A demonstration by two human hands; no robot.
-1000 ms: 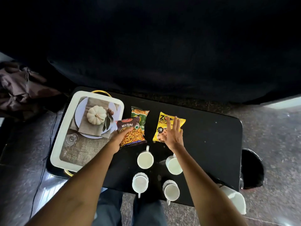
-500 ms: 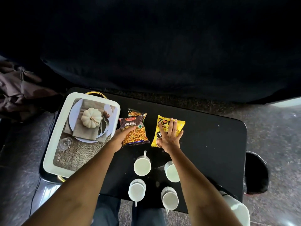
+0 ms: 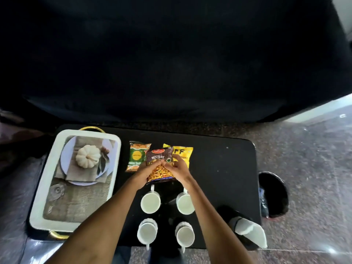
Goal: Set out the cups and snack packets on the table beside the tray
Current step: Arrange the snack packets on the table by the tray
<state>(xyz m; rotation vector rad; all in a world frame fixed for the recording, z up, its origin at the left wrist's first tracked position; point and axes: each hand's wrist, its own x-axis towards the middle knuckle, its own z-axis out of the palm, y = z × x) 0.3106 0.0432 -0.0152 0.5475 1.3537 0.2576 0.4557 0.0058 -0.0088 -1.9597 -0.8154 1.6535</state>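
Note:
A brown "Mixture" snack packet (image 3: 159, 158) is held between my left hand (image 3: 145, 173) and my right hand (image 3: 178, 169), both gripping its lower half. It overlaps a green packet (image 3: 136, 155) on its left and a yellow packet (image 3: 182, 152) behind on its right. Several white cups stand on the black table (image 3: 224, 168) near me: back left cup (image 3: 150, 202), back right cup (image 3: 185, 203), front left cup (image 3: 146, 233), front right cup (image 3: 184, 236). The white tray (image 3: 47, 187) lies at the table's left.
The tray's base shows a printed picture of a plate, a pumpkin and a glass. A black bin (image 3: 274, 193) stands on the floor right of the table. A white folded object (image 3: 251, 233) overhangs the table's front right corner. A large dark mass fills the space behind the table.
My left hand carried the Mixture packet rightward off the green packet. My right hand left the yellow packet and joined it on the Mixture packet, which now sits between the other two.

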